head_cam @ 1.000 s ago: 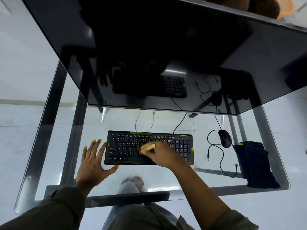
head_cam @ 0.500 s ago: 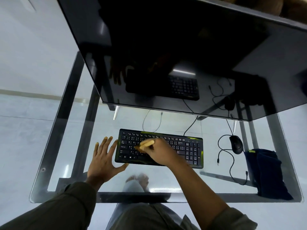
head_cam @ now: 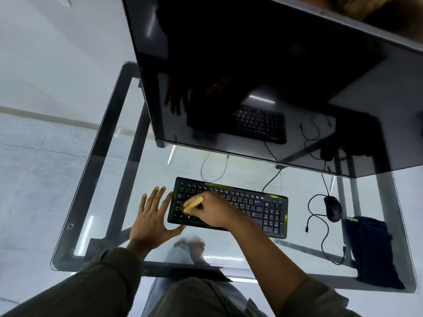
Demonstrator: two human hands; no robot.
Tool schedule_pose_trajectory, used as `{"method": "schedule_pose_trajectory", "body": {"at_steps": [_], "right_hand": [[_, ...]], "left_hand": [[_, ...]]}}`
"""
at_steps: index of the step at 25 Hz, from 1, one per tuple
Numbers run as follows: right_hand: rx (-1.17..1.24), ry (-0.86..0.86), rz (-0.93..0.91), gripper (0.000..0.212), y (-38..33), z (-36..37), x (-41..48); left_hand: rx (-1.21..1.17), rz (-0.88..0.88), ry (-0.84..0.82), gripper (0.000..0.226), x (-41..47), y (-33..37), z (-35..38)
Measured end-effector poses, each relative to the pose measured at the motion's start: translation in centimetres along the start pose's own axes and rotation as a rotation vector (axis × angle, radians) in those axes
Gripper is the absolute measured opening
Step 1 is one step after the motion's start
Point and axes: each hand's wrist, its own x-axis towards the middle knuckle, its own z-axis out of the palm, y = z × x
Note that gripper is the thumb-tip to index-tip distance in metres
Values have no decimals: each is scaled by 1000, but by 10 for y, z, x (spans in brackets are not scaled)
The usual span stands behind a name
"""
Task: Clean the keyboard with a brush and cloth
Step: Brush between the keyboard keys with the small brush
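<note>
Glass tabletop (head_cam: 160, 170) carries the black keyboard (head_cam: 263, 209). Right hand (head_cam: 215, 210) grips a yellow brush (head_cam: 192, 203), bristles on the left-side keys, prob. sweeping dust. Left hand (head_cam: 152, 217) lies flat & empty at the keyboard's left edge, w/ thumb at the front corner, likely bracing it. Dark cloth (head_cam: 368, 248) waits far right, beyond the mouse (head_cam: 333, 208).

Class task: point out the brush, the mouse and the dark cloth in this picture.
brush (head_cam: 193, 203), head view, on its yellow handle.
mouse (head_cam: 333, 208), head view, on its back.
dark cloth (head_cam: 372, 248), head view, on its folded middle.
</note>
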Motion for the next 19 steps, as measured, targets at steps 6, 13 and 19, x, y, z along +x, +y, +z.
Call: {"method": "schedule_pose_trajectory", "body": {"at_steps": [6, 13, 19], "right_hand": [[11, 102, -31, 25, -9, 7, 7], [57, 126, 18, 22, 7, 6, -15], [234, 503, 143, 18, 67, -48, -86]], "left_hand": [[-11, -9, -17, 105, 0, 2, -4], [-104, -21, -6, 104, -2, 4, -12], [-278, 44, 153, 85, 31, 84, -40]]}}
